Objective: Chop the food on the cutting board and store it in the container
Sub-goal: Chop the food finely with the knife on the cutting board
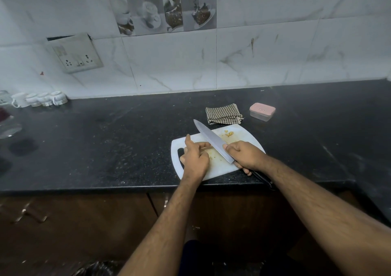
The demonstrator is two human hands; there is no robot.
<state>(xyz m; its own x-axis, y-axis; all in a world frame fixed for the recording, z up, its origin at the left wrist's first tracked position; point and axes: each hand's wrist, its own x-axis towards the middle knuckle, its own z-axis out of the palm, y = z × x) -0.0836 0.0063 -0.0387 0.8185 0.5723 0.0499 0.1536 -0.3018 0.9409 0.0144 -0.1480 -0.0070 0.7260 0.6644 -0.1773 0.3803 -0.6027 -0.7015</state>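
Forearms enter from the near edge, both reaching onto the white cutting board point(220, 168) at the counter's front lip.

Right hand point(245, 156): fingers wrapped tight round the knife point(211, 141) handle, thumb up near the heel of the blade. Blade runs from the knuckles up and left, tip beyond the left fingertips and, by the look of it, lifted off the board rather than pressed down.

Left hand point(195, 159): fingers loosely curled, index pointing away, fingertips just beside the blade's left face. Whether they pin a piece of food cannot be told; the hand hides what lies under it.

Between the two hands, just under the blade: pale yellowish smear and fine crumbs on the board. Beyond the right thumb, toward the board's far corner: small heap of chopped pieces point(229, 133), yellowish-tan. Too small to identify the food.

Past the board's far edge: folded checked cloth point(223, 113) touching or just beside it. Right of the cloth, well beyond the right fingers: small clear container point(262, 112), pink lid on.

Judgement: chopping is well along, perhaps at its last cuts; a few pieces are done, a remnant may sit under the left fingers. Storing not yet begun: lid closed, no food visible inside, all pieces on the board.
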